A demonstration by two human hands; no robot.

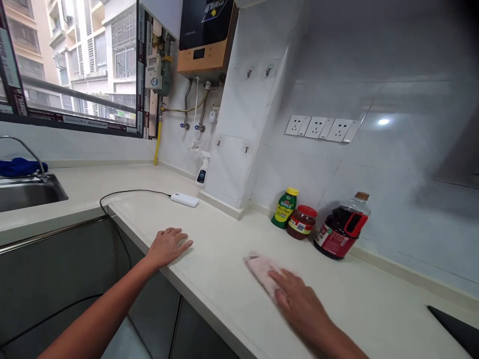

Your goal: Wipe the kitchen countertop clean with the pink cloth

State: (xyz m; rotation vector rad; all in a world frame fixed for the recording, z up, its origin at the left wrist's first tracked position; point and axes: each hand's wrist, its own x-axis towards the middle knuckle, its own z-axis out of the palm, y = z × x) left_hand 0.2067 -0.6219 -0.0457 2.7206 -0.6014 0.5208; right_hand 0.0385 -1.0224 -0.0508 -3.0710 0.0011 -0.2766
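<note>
Cloth (262,271), pale pink and blurred along its edges, lies on the cream countertop (217,269) beneath the right hand (299,301). That hand is palm down over it, its fingers laid across the fabric; whether they clasp the cloth or only press on it, I cannot tell. The left hand (168,248) rests near the counter's front edge, fingers loosely spread – holding nothing

Beyond the cloth, near the wall, three containers stand in a row: a green bottle (285,209) with a yellow cap, a red-lidded jar (301,223) just beside it, and a large bottle (340,232) of dark liquid with a red handle. A row of sockets (318,128) is set in the wall above them

Past the left hand lies a white device (184,200) with a black cable (129,191) running from it over the counter's edge. A spray bottle (202,172) stands further back, beside the tiled column (234,119). At far left is a metal sink (58,188), with a blue cloth (17,168) by the tap (28,145). A black and copper-coloured water heater (204,45) hangs on the wall – and a dark, pointed object (454,326) shows at the right edge, too cut off to identify
</note>
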